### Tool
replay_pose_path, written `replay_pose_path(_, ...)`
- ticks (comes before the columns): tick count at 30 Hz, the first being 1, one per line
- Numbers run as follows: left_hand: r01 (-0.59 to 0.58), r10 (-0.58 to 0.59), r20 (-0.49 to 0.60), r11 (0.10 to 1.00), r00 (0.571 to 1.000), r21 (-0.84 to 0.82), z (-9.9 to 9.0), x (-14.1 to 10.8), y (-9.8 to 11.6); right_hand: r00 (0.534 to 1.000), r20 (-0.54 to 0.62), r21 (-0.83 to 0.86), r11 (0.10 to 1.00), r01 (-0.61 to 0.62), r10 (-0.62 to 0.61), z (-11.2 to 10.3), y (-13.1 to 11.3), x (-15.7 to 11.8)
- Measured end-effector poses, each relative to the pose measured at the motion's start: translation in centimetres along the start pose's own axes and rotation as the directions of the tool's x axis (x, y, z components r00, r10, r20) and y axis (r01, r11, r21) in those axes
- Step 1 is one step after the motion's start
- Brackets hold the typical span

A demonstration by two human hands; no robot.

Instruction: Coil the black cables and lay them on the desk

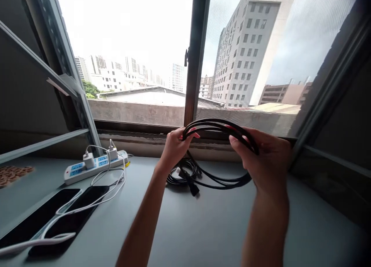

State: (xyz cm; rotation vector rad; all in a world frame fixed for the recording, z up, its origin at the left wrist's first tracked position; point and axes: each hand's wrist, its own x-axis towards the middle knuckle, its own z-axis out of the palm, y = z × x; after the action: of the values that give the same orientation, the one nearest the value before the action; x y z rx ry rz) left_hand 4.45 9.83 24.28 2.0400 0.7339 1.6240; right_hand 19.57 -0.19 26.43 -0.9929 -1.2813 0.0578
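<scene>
The black cable (245,178) hangs in a loop right between your two hands, its long axis running left to right, its upper strands arching across below the window frame (189,85). Your left hand (177,141) is at the loop's left end, your right hand (263,154) at its right end and seemingly a little nearer to you. Your left thumb and fingers are drawn together, pinching the strands; your right hand is partly closed, the thumb pressing the bundle against the fingers, though its far fingertips are partly hidden, so you can't fully judge their curl. The lower strands sag near the table (208,228), with a black plug (193,188) beside a smaller coil (173,179), just below and to the right of your left hand.
</scene>
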Motion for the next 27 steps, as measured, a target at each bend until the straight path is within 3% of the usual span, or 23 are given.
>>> replay_pose_path(3,0.095,-0.131,-0.154,0.971,0.979,-0.219,-0.2,0.0,0.4,0.997,0.075,-0.068,0.997,-0.030,0.035,0.6,1.1,0.5)
replay_pose_path(5,0.098,-0.152,-0.252,0.972,0.956,-0.213,-0.4,-0.4,1.3,0.993,0.109,-0.149,0.988,-0.029,0.046,1.1,1.9,0.7)
replay_pose_path(8,0.026,-0.067,-0.362,0.993,0.930,-0.117,-0.5,-1.1,2.8,0.982,0.175,-0.201,0.979,-0.042,0.078,1.8,2.1,0.5)
replay_pose_path(10,-0.010,-0.039,-0.404,0.993,0.914,-0.117,-0.6,-1.4,3.4,0.951,0.273,-0.110,0.987,-0.116,0.142,1.8,1.5,0.0)
replay_pose_path(12,-0.021,-0.043,-0.419,0.989,0.907,-0.146,-0.6,-1.4,3.2,0.885,0.432,0.078,0.971,-0.227,0.172,1.4,0.5,-0.7)
replay_pose_path(14,0.024,-0.082,-0.342,0.985,0.936,-0.170,-0.5,-1.3,2.4,0.818,0.552,0.247,0.905,-0.348,0.164,0.9,-0.6,-1.3)
replay_pose_path(15,0.071,-0.116,-0.281,0.984,0.953,-0.166,-0.4,-1.2,1.8,0.811,0.561,0.302,0.870,-0.390,0.168,0.7,-1.1,-1.5)
replay_pose_path(19,0.274,-0.277,-0.031,0.959,0.960,-0.078,0.7,-1.3,0.0,0.893,0.356,0.435,0.797,-0.418,0.275,0.3,-2.2,-1.7)
replay_pose_path(22,0.417,-0.399,0.178,0.906,0.899,-0.075,2.3,-2.0,-0.1,0.937,0.195,0.503,0.790,-0.350,0.291,0.2,-2.3,-1.4)
replay_pose_path(27,0.580,-0.485,0.464,0.811,0.741,-0.079,5.0,-2.9,0.1,0.981,-0.029,0.448,0.879,-0.160,0.194,0.8,-2.8,-2.4)
